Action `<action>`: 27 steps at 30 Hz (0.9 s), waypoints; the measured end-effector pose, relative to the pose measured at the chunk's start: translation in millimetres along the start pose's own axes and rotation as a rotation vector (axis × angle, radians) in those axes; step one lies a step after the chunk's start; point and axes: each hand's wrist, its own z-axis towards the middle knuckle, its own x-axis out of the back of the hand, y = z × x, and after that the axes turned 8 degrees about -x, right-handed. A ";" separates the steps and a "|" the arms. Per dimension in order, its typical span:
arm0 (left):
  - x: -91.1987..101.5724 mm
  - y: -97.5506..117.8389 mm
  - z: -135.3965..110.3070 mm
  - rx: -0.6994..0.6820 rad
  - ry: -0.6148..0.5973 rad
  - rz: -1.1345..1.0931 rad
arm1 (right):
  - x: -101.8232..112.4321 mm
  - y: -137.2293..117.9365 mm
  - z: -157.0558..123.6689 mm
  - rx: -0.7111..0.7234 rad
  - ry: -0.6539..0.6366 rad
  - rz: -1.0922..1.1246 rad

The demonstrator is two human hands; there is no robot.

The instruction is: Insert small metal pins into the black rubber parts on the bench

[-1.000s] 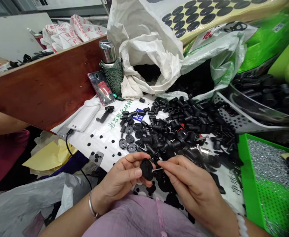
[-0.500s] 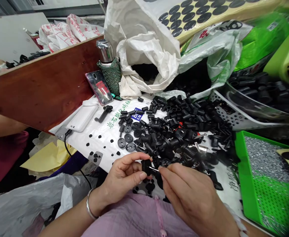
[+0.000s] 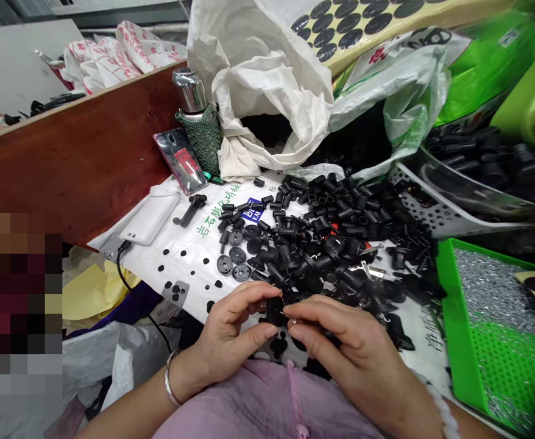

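While the left hand (image 3: 231, 332) pinches a black disc (image 3: 274, 308), the right hand (image 3: 345, 350) pinches a thin pin (image 3: 289, 317). Both grips are narrow.

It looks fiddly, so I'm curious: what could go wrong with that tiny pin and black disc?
1. The small metal pin, pinched by the right hand, could slip and vanish among the pile of black parts just beyond.
2. The black disc is held only by fingertips of the left hand; a hard push might tip it or jab a finger.
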 end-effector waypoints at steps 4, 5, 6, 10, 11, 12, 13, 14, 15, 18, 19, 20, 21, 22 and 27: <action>-1.2 -3.2 0.2 -0.004 0.008 0.022 | -1.7 4.1 0.0 -0.068 0.037 0.072; -1.1 -3.6 0.7 -0.026 0.006 0.053 | -2.2 4.0 0.1 -0.073 0.055 0.081; -0.9 -3.8 1.3 -0.062 0.003 0.089 | -2.8 3.6 0.2 -0.068 0.075 0.083; 0.5 -2.6 3.5 -0.231 -0.018 0.254 | -6.1 2.7 0.9 -0.042 0.138 0.082; 0.7 -1.9 3.8 -0.261 -0.030 0.307 | -7.2 3.3 0.9 -0.053 0.148 0.089; 1.0 -1.3 3.9 -0.286 -0.044 0.368 | -8.4 4.2 1.0 -0.068 0.154 0.099; 1.1 -0.8 3.8 -0.314 -0.062 0.429 | -9.5 5.2 1.0 -0.082 0.155 0.113; 1.0 -0.4 3.7 -0.343 -0.081 0.482 | -10.6 6.1 1.0 -0.091 0.152 0.129; 0.9 -0.3 3.6 -0.372 -0.098 0.522 | -11.5 6.8 1.0 -0.096 0.145 0.143; -0.4 -1.3 3.5 -0.424 -0.116 0.558 | -13.6 6.8 1.4 -0.085 0.126 0.165; -1.0 -1.9 3.7 -0.425 -0.114 0.555 | -14.1 6.4 1.6 -0.075 0.123 0.163; -1.4 -2.4 3.9 -0.424 -0.109 0.551 | -14.3 5.9 2.0 -0.067 0.122 0.159; -1.6 -2.8 4.1 -0.425 -0.106 0.548 | -14.2 5.5 2.3 -0.059 0.122 0.156; -1.5 -2.8 4.3 -0.428 -0.105 0.542 | -13.8 5.2 2.5 -0.051 0.118 0.154; 3.5 1.4 3.2 -0.372 -0.105 0.473 | -5.2 4.7 1.6 0.002 0.110 0.160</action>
